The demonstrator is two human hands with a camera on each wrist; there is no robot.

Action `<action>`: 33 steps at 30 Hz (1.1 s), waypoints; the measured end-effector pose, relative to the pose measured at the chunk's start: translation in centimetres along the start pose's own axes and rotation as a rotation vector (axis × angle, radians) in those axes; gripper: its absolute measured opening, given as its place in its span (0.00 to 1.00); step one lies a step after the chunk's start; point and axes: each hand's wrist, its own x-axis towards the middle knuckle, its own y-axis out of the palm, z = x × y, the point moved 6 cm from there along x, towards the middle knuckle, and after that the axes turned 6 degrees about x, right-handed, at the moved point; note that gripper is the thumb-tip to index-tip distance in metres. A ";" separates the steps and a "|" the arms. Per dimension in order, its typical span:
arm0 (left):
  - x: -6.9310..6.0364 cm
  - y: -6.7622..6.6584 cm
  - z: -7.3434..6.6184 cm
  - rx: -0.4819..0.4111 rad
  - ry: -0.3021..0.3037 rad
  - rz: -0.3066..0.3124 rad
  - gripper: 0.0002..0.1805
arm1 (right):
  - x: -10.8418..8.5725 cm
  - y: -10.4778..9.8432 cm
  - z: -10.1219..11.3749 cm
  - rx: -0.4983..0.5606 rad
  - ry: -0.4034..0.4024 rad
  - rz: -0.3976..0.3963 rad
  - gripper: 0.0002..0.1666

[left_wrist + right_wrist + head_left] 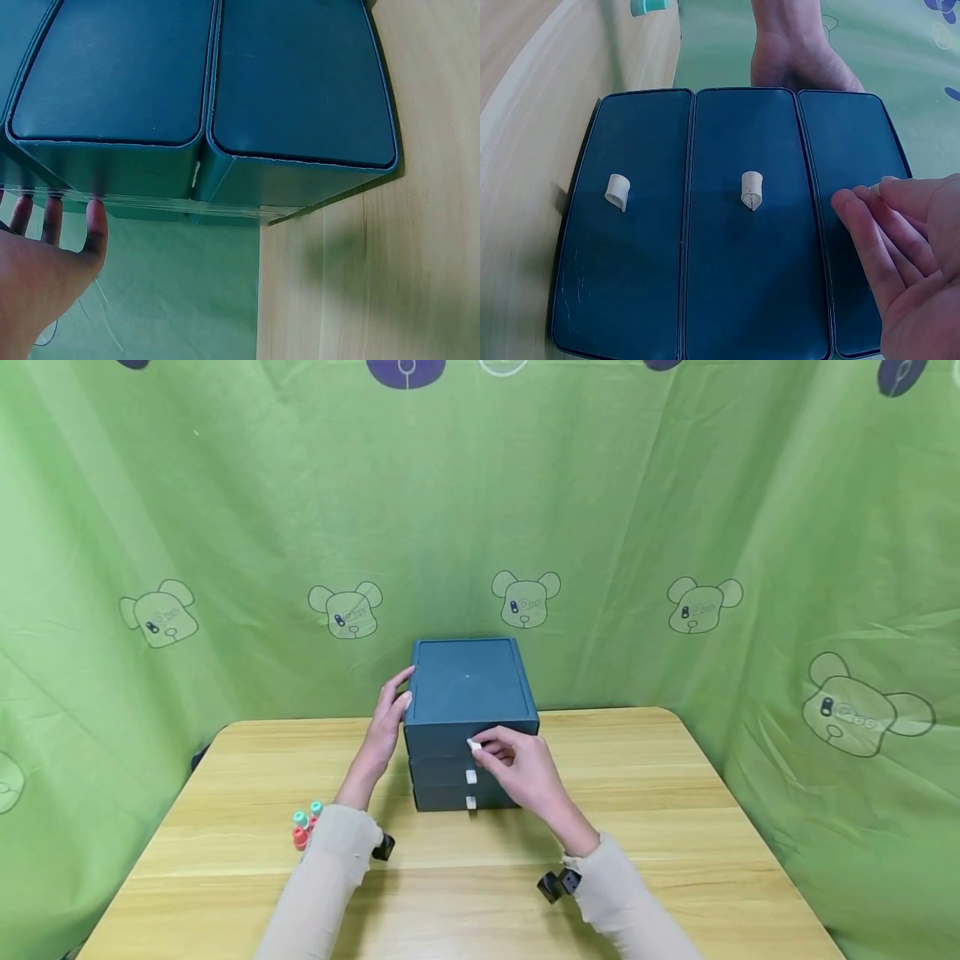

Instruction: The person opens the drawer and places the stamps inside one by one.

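Observation:
A dark blue three-drawer storage box (467, 685) stands near the back of the table, its drawer fronts towards me. My right hand (525, 768) pinches the small white pull tab (474, 744) of the top drawer between thumb and fingers. All three drawers look closed. White tabs on the middle drawer (751, 190) and the bottom drawer (617, 192) show plainly in the right wrist view. My left hand (382, 731) rests against the box's left side, fingers extended. In the left wrist view, its fingertips (96, 214) touch the side wall near a strip of clear tape.
Small red and teal capped pieces (301, 837) stand on the wooden table (637, 827) at the left, partly hidden by my left sleeve. A green curtain (600, 510) hangs behind the table and along both sides.

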 end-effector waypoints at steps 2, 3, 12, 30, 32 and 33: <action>0.0 0.0 0.0 -0.001 0.001 0.002 0.30 | 0.0 0.0 0.0 -0.001 -0.001 0.000 0.07; 0.0 0.0 0.0 -0.003 0.001 0.002 0.30 | 0.0 0.0 0.0 -0.001 -0.002 -0.001 0.07; 0.1 0.0 0.0 -0.017 0.011 0.003 0.31 | -0.2 -0.1 0.2 0.005 -0.022 0.004 0.08; 0.1 0.0 0.0 -0.005 0.003 -0.003 0.31 | -2.4 -0.7 -1.3 0.091 0.043 0.022 0.08; 0.1 0.0 0.0 -0.001 0.001 -0.001 0.31 | -2.6 -0.3 -1.9 0.098 0.059 0.038 0.08; 0.1 0.0 0.0 0.000 0.000 0.000 0.31 | -2.7 0.0 -2.2 0.104 0.064 0.047 0.08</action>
